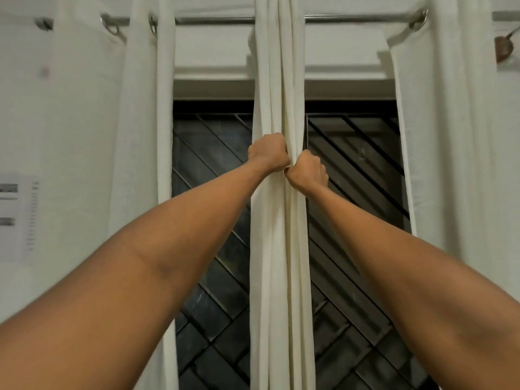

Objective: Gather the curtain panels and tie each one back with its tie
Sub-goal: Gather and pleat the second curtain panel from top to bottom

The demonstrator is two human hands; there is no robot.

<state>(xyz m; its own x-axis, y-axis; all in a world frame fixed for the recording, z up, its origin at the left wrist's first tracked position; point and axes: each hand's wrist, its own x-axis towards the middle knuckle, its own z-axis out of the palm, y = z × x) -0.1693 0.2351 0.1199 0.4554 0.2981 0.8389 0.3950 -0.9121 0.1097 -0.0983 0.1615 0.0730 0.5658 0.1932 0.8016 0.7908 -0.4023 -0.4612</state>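
Note:
A cream curtain panel (277, 80) hangs bunched into narrow folds at the middle of the window. My left hand (268, 154) grips the left side of the bunch at about mid-height. My right hand (308, 171) grips the right side just below it, knuckles touching the left hand. Both arms reach forward and up. Two more cream panels hang from the metal rod (213, 20): the left panel (140, 136) and the right panel (450, 136). No tie is visible.
Behind the curtains is a dark window with a diagonal metal grille (213, 170). A white wall with a paper notice (17, 218) lies to the left. A small brown ornament (503, 49) hangs at the upper right.

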